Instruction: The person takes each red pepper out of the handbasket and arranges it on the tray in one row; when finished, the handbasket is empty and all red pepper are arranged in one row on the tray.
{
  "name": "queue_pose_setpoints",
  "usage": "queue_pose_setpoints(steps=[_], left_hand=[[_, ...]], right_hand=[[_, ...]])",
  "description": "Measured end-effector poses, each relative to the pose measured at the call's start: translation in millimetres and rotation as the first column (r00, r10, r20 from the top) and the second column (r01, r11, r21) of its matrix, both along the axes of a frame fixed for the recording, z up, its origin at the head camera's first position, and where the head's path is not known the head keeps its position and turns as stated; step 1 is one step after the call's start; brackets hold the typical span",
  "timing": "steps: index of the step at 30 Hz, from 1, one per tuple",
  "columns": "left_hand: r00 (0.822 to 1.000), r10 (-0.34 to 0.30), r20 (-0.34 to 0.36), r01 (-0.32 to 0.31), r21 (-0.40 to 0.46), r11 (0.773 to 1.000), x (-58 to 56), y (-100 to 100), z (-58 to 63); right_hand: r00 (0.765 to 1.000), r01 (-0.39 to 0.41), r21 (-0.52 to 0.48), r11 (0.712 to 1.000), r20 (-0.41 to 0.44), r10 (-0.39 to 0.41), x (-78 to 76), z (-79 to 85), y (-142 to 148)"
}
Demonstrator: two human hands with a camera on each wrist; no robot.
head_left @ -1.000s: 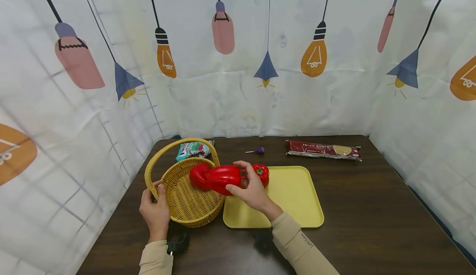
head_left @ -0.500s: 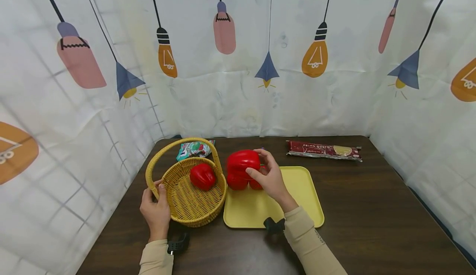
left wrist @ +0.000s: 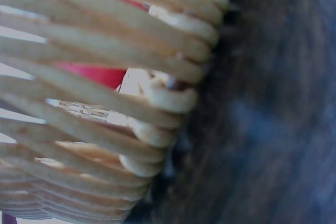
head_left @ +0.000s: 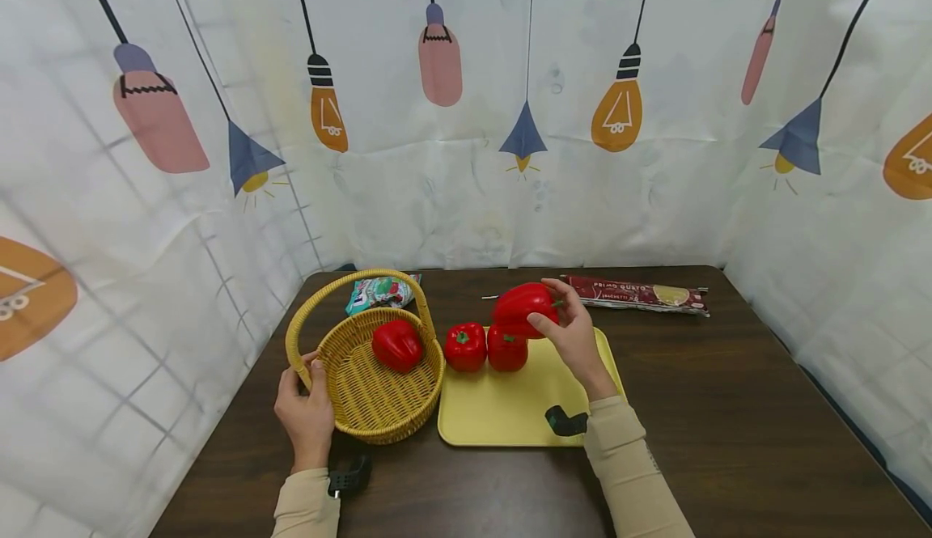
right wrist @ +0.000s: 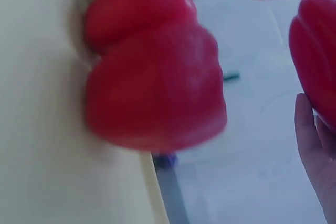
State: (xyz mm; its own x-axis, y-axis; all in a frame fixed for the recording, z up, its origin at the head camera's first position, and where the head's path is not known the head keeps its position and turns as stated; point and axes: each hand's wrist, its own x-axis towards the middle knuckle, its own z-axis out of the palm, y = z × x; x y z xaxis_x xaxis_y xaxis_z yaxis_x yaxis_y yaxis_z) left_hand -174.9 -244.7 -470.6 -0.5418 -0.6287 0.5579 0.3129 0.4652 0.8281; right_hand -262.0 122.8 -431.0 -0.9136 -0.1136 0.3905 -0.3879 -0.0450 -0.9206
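One red pepper (head_left: 520, 309) was up in the right hand (head_left: 580, 342) in the head view. The thumb and fingers pinched it at the stem end, and its green stem pointed right. It was in the air above the far edge of a yellow tray (head_left: 502, 417). The left hand (head_left: 306, 413) held a yellow basket (head_left: 364, 396) at the left, with the thumb and fingers around the spot where the handle met the rim. A second pepper (head_left: 396, 345) lay inside the basket, by its far right side. A third pepper (head_left: 465, 349) and a fourth pepper (head_left: 507, 352) sat side by side at the far left corner of the tray. The tray was just right of the basket, and both were on a brown table (head_left: 728, 408). A shiny snack bag (head_left: 380, 294) lay on the far side of the basket, and a long red packet (head_left: 641, 294) lay at the far right.

In the left wrist view, the woven basket was on the left and the dark table on the right. Some red showed through the gaps.

In the right wrist view, two peppers on the tray looked big and blurry. The pepper in the fingers was at the right, apart from them.
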Motion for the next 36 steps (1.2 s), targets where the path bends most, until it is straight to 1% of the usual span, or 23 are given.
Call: queue_pose_setpoints(steps=[10, 14, 17, 26, 30, 36], left_hand=[[1.000, 0.007, 0.008, -0.007, -0.001, 1.000, 0.0, 0, 0.7], [1.000, 0.013, 0.005, -0.013, -0.003, 1.000, -0.2, 0, 0.4], [1.000, 0.014, 0.004, -0.014, -0.005, 1.000, 0.1, 0, 0.6], [1.000, 0.006, 0.007, -0.006, 0.005, 1.000, 0.1, 0, 1.3], [1.000, 0.018, 0.011, -0.018, -0.001, 1.000, -2.9, -3, -3.8], [0.999, 0.027, 0.017, -0.027, -0.006, 1.000, -14.1, -15, -24.3]], right_hand=[[0.995, 0.056, 0.020, 0.998, 0.081, -0.057, -8.0, -7.1, 33], [0.990, 0.070, 0.065, 0.995, 0.119, -0.078, -10.0, -11.2, 42], [0.985, 0.073, 0.121, 0.990, 0.145, -0.091, -11.0, -14.9, 46], [0.973, 0.031, 0.238, 0.971, 0.214, -0.083, -13.3, -23.6, 52], [0.969, 0.001, 0.264, 0.965, 0.236, -0.066, -16.6, -29.7, 54], [0.969, -0.048, 0.294, 0.954, 0.246, -0.027, -21.2, -41.6, 56]])
